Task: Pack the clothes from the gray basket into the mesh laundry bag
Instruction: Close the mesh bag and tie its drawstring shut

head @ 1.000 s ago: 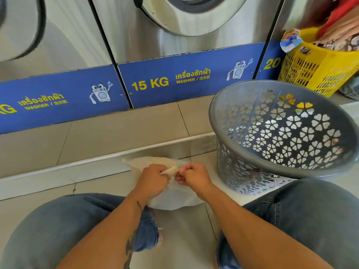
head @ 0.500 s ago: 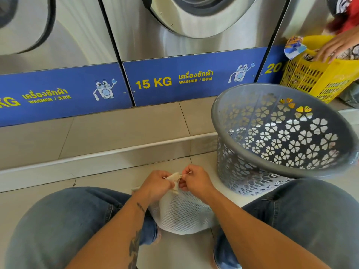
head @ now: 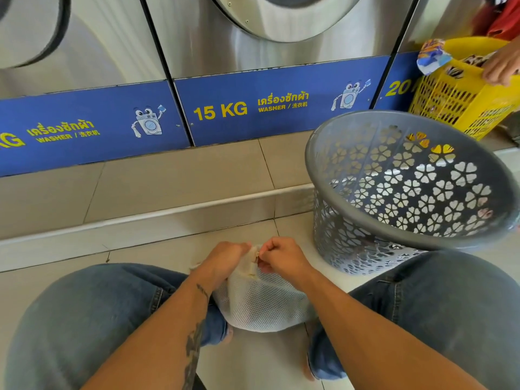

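Two knees (head: 84,327) in blue denim fill the bottom of the view, one at each side, with bare forearms reaching forward between them; the left forearm carries dark tattoo marks. Between the knees sits the bag (head: 261,302), a white fine-mesh pouch, rounded and bulging, resting on the pale glossy floor tiles (head: 157,251). Its neck is gathered into a crumpled cream bunch at the top. The left hand (head: 225,258) has its fingers curled tight around that bunch from the left, while the right hand (head: 281,256) pinches the same gathered edge from the right, fingers curled, knuckles up. The hands nearly touch across the neck. What lies inside the bag cannot be made out through the mesh.

Just right of the hands stands the basket (head: 408,190), round grey plastic with a smooth thick rim and walls pierced by flower-shaped cut-outs. It tilts toward the viewer, its lower edge hidden behind the right knee, and no clothes show inside it.

Beyond runs a low tiled step (head: 168,190), beige and matte. On it stand steel washers (head: 253,52) with round doors and blue panels, one lettered "15 KG". At far right is a yellow lattice crate (head: 455,105) holding cloth, with another person's hand (head: 503,66) on its rim.
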### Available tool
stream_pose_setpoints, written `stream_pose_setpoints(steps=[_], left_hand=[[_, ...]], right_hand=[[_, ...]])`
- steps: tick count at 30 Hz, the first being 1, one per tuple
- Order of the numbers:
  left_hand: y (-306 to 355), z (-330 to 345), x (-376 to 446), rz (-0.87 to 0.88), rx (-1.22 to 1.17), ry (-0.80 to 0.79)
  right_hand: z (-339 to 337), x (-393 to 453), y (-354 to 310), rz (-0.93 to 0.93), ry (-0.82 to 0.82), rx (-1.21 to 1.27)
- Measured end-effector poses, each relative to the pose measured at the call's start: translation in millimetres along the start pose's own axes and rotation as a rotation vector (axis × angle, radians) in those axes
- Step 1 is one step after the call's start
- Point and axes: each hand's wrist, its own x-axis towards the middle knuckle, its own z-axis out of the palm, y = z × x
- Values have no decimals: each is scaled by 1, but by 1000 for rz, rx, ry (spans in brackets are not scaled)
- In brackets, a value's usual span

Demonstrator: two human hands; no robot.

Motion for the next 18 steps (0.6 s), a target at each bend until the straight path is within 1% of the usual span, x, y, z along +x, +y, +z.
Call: stream_pose_setpoints(steps=[2,3,5,8,12,18], left_hand=[[-1,1,3,-24,49,46],[-2,1,5,-47,56,36],[-3,3,6,-104,43,-33],[-1,6,11,-138,65,-88],[2,11,17,-147,114,-75],[2,11,24,-150,107,-101]], right_hand=[[0,-1,-1,32,-43,10],[-1,-2,0,47,-64,8],[-4,-3,1,74,-82,11],[-6,-4,5,98,-83,22],[-1,-4,9,139,-75,62],[4,0,8,164,-36,1]])
